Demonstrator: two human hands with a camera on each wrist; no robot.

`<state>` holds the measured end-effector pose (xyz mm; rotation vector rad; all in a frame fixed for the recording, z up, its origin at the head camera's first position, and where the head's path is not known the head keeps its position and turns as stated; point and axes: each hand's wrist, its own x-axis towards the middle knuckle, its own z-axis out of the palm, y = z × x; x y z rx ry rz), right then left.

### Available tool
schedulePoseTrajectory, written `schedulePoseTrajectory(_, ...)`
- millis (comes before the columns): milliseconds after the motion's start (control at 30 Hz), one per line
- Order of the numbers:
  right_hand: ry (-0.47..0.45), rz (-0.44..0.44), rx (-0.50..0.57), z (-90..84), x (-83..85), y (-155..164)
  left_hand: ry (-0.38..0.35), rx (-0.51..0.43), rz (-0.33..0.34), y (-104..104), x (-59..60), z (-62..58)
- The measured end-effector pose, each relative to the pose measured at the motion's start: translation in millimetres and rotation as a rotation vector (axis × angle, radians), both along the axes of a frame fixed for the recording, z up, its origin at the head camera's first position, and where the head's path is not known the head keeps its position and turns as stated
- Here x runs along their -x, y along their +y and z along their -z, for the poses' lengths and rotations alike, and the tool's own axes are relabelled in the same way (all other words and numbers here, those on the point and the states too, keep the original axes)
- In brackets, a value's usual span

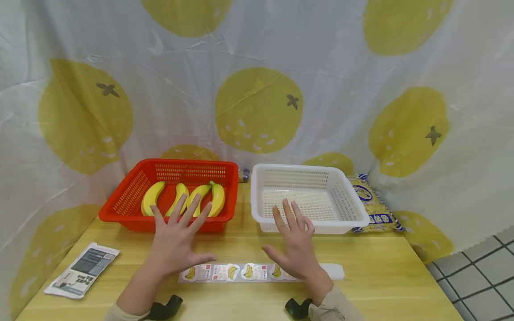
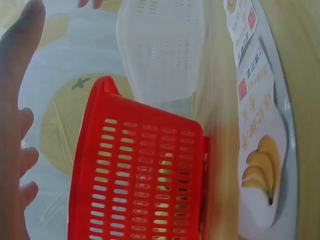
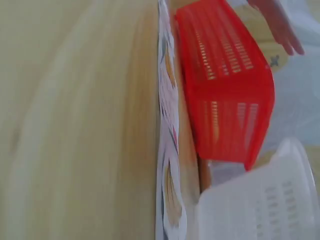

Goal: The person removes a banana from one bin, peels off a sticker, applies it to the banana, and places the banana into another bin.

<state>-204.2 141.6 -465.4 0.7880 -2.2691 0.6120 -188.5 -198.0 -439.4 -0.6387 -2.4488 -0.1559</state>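
My left hand [image 1: 173, 244] is spread with straight fingers above the table, its fingertips overlapping the front of the red basket [image 1: 168, 226] in the head view. Several yellow bananas [image 1: 152, 199] lie in that basket. My right hand [image 1: 296, 250] is also spread, holding nothing, in front of the white basket [image 1: 309, 228], whose perforated bottom shows bare. Between and below the hands a strip of banana stickers [image 1: 248, 272] lies flat on the table; the right hand and wrist hide part of it. In the left wrist view, the left fingers [image 2: 20, 60] hang beside the red basket [image 2: 145, 170].
A white printed packet [image 1: 83, 270] lies at the table's left. Behind the white basket's right side leans a yellow and blue bag [image 1: 375, 207]. A small item [image 1: 243, 174] shows between the baskets. A lemon-patterned curtain [image 1: 172, 102] hangs along the back and sides.
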Motion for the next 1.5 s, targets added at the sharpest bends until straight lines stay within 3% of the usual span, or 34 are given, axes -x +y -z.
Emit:
schedulePoseTrajectory(200, -0.197, -0.235, 0.240, -14.4, -5.0, -43.5, -0.064, -0.081, -0.067, -19.7, 3.3, -14.0)
schedulePoseTrajectory(333, -0.144, -0.269, 0.257, -30.5, -3.0, -69.3, -0.170, -0.172, -0.094, -35.0, 13.0, -37.3)
schedulePoseTrajectory(400, -0.187, -0.259, 0.289, -37.0, -1.4, -79.3, -0.235, -0.194, -0.111, -41.4, 19.3, -50.5)
schedulePoseTrajectory(433, -0.249, -0.241, 0.307, -39.4, 0.0, -83.6, -0.266, -0.195, -0.122, -43.9, 23.0, -56.7)
schedulePoseTrajectory(600, -0.728, -0.155, 0.481, -36.6, 13.0, -104.5, -0.424, -0.191, -0.178, -54.7, 47.2, -81.7)
schedulePoseTrajectory(667, -0.813, -0.151, 0.548, -30.5, 18.2, -112.0, -0.478, -0.199, -0.202, -62.0, 59.5, -89.4)
schedulePoseTrajectory(800, -0.877, -0.142, 0.708, -21.6, 21.9, -122.4, -0.576, -0.207, -0.264, -85.2, 83.0, -101.0)
schedulePoseTrajectory(867, -0.915, -0.140, 0.800, -19.8, 23.3, -125.5, -0.613, -0.197, -0.291, -97.8, 91.9, -103.4)
schedulePoseTrajectory(967, -0.966, -0.158, 0.944, -19.1, 25.3, -128.5, -0.742, -0.202, -0.320, -112.7, 102.9, -103.4)
schedulePoseTrajectory(1100, -0.990, -0.173, 1.019, -19.9, 25.7, -130.1, -0.921, -0.229, -0.346, -123.7, 113.1, -99.4)
schedulePoseTrajectory(1333, -0.992, -0.178, 1.031, -20.5, 25.7, -130.8, -0.961, -0.218, -0.402, -130.6, 120.6, -84.8)
schedulePoseTrajectory(1500, -1.014, -0.176, 1.024, -17.9, 24.5, -131.2, -1.005, -0.254, -0.461, -132.4, 115.7, -68.4)
